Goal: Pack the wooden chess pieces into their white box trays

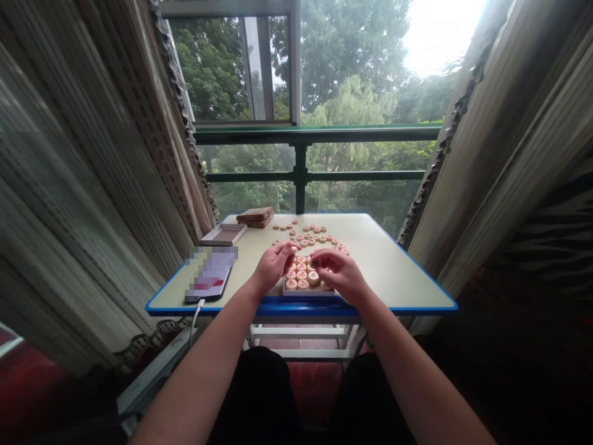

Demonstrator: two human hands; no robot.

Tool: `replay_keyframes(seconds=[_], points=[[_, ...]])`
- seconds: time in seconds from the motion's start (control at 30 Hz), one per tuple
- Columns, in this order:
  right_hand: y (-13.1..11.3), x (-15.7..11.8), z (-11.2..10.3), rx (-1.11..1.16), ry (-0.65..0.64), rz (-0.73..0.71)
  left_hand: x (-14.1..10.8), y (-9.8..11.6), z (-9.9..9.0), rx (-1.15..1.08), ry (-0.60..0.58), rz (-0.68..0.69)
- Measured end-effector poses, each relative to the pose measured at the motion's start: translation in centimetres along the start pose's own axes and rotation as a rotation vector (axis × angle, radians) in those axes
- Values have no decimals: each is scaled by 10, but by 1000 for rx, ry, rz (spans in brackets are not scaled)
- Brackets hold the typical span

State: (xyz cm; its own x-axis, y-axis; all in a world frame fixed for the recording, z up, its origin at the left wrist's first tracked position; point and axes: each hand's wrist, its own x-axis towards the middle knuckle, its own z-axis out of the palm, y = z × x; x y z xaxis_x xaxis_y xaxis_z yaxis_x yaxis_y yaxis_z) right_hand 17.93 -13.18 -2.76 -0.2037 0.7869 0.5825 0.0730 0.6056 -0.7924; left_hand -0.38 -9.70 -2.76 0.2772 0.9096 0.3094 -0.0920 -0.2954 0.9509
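A shallow box (308, 293) lies at the table's near edge, with rows of round wooden Chinese chess pieces (302, 284) in it, several showing red characters. At the box's left side, my left hand (274, 267) is closed, pinching one pale chess piece (293, 250) between thumb and fingers. Over the box's right side, my right hand (341, 271) has its fingers curled down, the fingertips closed on a piece in the upper right of the box. That piece is mostly hidden by the fingers. Part of the box's right column is covered by this hand too.
More loose chess pieces (315, 238) are scattered behind the box. At the back left stand a brown folded board (256, 217) and a shallow box lid (224, 235). A phone (210, 275) with a white cable (196, 318) lies left. Curtains (139, 154) flank the table (393, 278).
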Motion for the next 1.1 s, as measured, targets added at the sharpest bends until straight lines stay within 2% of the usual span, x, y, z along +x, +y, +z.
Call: replay_keyframes(seconds=[0.13, 0.23, 0.33, 0.5, 0.6, 0.8, 0.97, 1.1], points=[[1, -2, 0, 112, 12, 74, -4, -6, -2, 338, 20, 164], [2, -3, 1, 138, 9, 83, -6, -3, -2, 425, 46, 195], [3, -4, 2, 110, 23, 82, -7, 1, -1, 530, 41, 203], [3, -3, 4, 10, 30, 63, -8, 5, 1, 789, 76, 334], [5, -2, 4, -32, 23, 47, -10, 3, 4, 797, 74, 381], [8, -1, 2, -271, 25, -48, -8, 1, 10, 786, -47, 474], [9, 1, -2, -449, 40, -91, -6, -1, 6, 857, -4, 437], [9, 1, -2, -569, -26, -108, -5, -2, 5, 913, -51, 427]])
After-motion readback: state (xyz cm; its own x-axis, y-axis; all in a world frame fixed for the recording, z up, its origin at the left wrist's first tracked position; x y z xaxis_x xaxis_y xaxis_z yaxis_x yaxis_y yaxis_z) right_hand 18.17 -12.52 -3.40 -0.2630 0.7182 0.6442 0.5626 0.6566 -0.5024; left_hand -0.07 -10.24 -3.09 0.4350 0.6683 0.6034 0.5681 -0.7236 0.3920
